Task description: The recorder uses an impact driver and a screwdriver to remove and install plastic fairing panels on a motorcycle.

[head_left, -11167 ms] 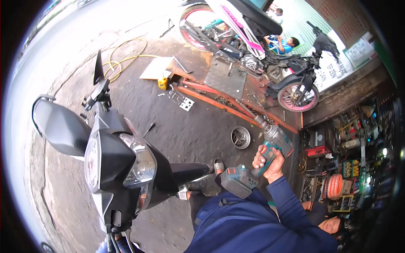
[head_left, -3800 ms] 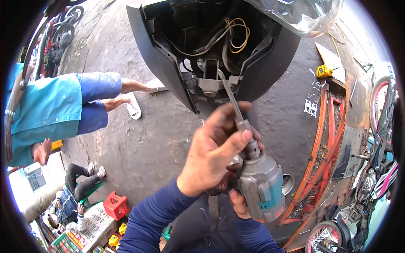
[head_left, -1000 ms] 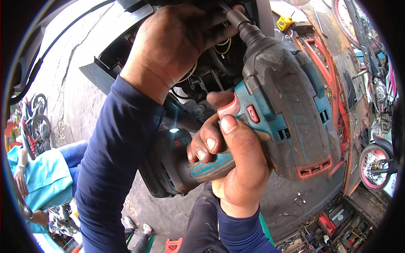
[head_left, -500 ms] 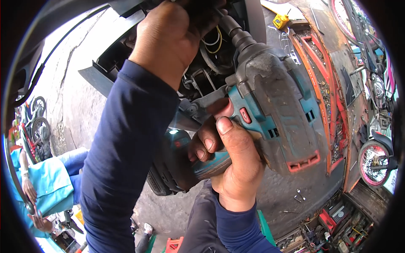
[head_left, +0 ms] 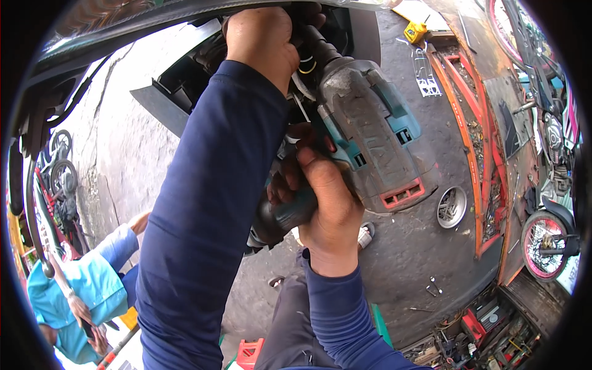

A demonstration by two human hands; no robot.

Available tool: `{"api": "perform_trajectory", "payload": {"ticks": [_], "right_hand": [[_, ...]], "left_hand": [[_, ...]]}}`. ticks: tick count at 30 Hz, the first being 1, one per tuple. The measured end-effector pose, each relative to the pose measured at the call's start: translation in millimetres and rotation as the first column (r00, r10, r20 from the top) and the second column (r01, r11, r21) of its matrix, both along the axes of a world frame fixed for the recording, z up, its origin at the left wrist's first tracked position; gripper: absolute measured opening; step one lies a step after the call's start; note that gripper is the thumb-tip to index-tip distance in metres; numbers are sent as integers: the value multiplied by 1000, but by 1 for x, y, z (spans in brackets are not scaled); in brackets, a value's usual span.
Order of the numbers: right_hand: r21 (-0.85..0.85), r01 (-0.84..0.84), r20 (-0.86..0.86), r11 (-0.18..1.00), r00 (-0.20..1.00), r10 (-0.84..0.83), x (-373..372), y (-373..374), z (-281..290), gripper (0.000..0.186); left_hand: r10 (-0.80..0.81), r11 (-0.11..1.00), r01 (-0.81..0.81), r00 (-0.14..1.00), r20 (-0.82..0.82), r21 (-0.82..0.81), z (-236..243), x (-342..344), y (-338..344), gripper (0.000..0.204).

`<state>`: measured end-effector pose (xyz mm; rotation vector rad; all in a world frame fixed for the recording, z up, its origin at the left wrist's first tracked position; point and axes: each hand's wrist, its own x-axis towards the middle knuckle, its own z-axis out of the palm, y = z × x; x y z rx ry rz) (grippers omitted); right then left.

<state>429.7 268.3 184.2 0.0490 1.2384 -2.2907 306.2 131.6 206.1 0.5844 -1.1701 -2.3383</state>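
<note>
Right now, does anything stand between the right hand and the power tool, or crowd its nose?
Nothing visible between them: the right hand grips the power tool. The left hand sits close beside the tool's nose; the tip is hidden.

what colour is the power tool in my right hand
The power tool is dark grey and teal with red trim; head view shows it best.

Floor (head_left: 407,262): dark grey, worn, much paler toward the left.
Metal bowl (head_left: 459,213): on the floor beside the orange frame; small metal parts inside.
Orange frame (head_left: 459,126): low, lengthwise along the floor's right side.
Silver bracket (head_left: 427,77): flat, cut-out, just left of the frame.
Loose pieces (head_left: 434,288): small, below the bowl.
Red stool (head_left: 250,354): lower edge, partly cut off.
</note>
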Motion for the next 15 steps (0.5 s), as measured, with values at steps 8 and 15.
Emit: {"api": "perform_trajectory", "payload": {"ticks": [8,15], "right_hand": [[-151,-16,264,988,963,56,16,28,-5,38],[-328,-175,146,928,962,233,64,67,-20,50]], "left_hand": [[-208,973,205,978,24,107,-16,23,-5,12],[-457,855,484,873,-169,188,18,94,3,28]]}}
